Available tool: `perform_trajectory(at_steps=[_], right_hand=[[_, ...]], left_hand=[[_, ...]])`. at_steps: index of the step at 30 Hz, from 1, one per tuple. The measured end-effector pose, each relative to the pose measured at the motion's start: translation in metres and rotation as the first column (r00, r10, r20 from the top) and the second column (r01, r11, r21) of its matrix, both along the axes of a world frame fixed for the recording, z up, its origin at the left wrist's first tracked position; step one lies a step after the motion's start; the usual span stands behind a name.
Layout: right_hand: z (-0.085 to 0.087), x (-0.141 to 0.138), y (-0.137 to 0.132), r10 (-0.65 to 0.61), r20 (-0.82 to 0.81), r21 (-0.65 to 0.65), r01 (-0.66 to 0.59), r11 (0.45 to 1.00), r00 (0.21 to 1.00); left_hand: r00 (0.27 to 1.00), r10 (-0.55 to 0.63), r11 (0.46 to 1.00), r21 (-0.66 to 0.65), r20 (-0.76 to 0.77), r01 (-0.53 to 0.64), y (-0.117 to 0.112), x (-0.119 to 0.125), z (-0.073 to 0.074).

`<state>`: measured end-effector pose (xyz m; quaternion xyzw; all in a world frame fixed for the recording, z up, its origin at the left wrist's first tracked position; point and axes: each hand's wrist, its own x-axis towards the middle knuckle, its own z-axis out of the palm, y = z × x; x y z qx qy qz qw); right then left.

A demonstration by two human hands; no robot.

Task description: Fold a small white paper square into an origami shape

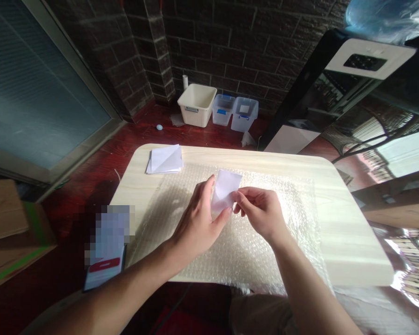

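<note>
A small white folded piece of paper (226, 186) is held up above a sheet of bubble wrap (209, 267). My left hand (202, 211) grips it from the left, fingers along its left edge and thumb at its lower edge. My right hand (260, 207) pinches its lower right side between thumb and fingers. A faint diagonal line shows on the paper. At the far left corner of the table (349, 232) lies a stack of white paper sheets (165, 159).
A phone (104, 267), partly pixelated, is at the table's left edge. Beyond the table, a cream bin (197, 109) and two clear plastic boxes (223, 116) stand on the floor by a brick wall. A water dispenser (335, 83) is at the right, a cardboard box (7, 223) at the left.
</note>
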<state>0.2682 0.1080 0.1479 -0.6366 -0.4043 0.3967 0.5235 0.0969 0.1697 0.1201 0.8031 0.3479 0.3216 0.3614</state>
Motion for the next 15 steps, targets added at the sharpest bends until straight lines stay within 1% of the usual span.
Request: perform_trajectory(at_steps=[2,6,9,13,15], right_hand=[[0.000,-0.002,0.000,0.030,-0.020,0.003,-0.030,1.000,0.999],[-0.001,-0.003,-0.001,0.076,-0.050,0.016,-0.076,0.997,0.996],[-0.001,-0.004,-0.002,0.097,-0.065,0.027,-0.096,0.995,0.993],[0.000,-0.006,-0.002,0.105,-0.105,0.031,-0.103,0.994,0.989],[0.000,-0.007,-0.001,0.092,-0.134,0.035,-0.089,0.995,0.987]], left_hand=[[0.999,-0.021,1.000,-0.011,-0.029,0.021,-0.001,0.000,0.002],[0.998,-0.034,0.994,-0.108,-0.053,0.028,-0.002,0.002,0.006],[0.998,-0.060,0.982,-0.180,-0.037,0.052,-0.001,0.002,0.009],[0.996,-0.084,0.945,-0.314,0.037,0.091,-0.001,0.002,0.013],[0.987,-0.119,0.904,-0.399,0.106,0.152,-0.001,0.002,0.015]])
